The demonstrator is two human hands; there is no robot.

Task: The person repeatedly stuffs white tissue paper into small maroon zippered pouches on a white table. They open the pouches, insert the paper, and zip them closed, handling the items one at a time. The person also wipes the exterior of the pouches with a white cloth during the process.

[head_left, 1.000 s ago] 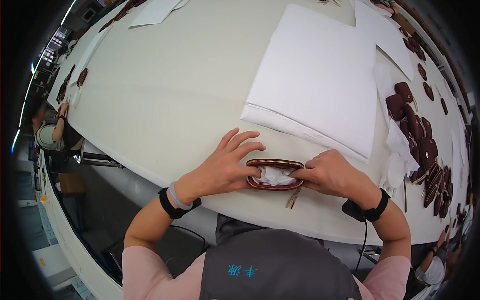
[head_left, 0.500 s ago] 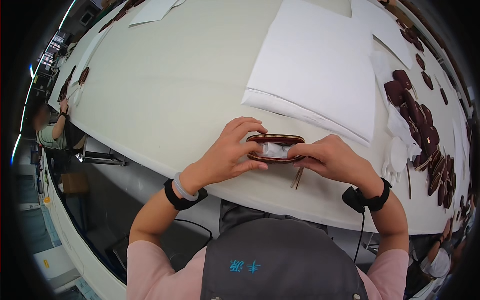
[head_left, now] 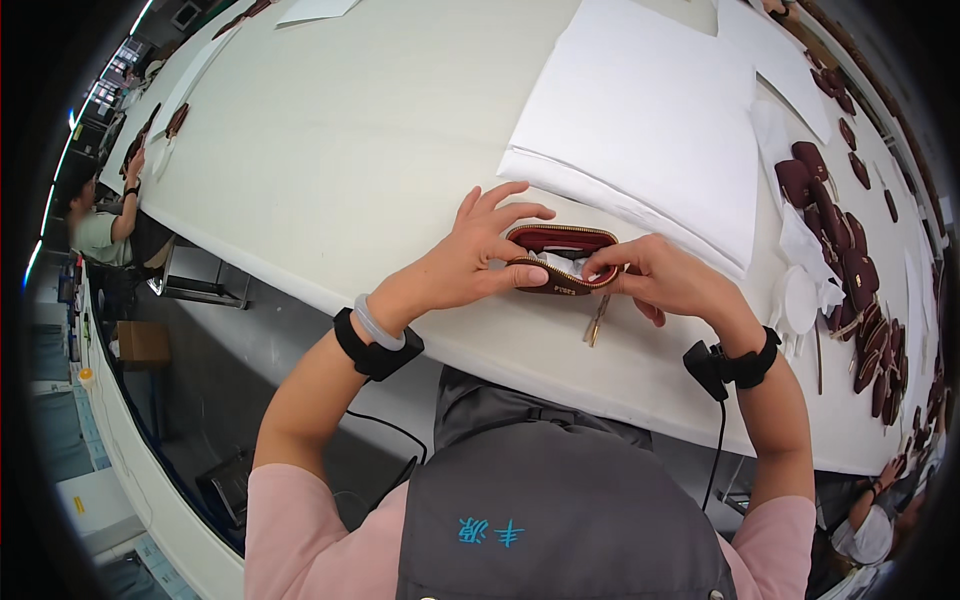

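A small dark-red zip purse (head_left: pixel 562 238) with a gold zip lies open on the table near its front edge. White paper stuffing (head_left: pixel 566 265) shows inside it. My left hand (head_left: pixel 478 255) pinches the purse's front left rim between thumb and forefinger, the other fingers spread above. On the other side, my right hand (head_left: pixel 665 278) has its thumb and forefinger closed at the purse's right front rim, fingertips partly inside the opening. Below the right fingers hangs the zip pull (head_left: pixel 596 325).
A stack of large white sheets (head_left: pixel 640 130) lies just beyond the purse. To the right are a pile of dark-red purses (head_left: pixel 850 265) and a white glove (head_left: pixel 795 305). Another person (head_left: pixel 105 225) sits at the table's far left; a person's arm (head_left: pixel 872 500) shows at the lower right.
The purse has tilted so its front panel and more of its red lining show. Both hands have moved slightly away from me; my left fingers have lifted off the back rim.
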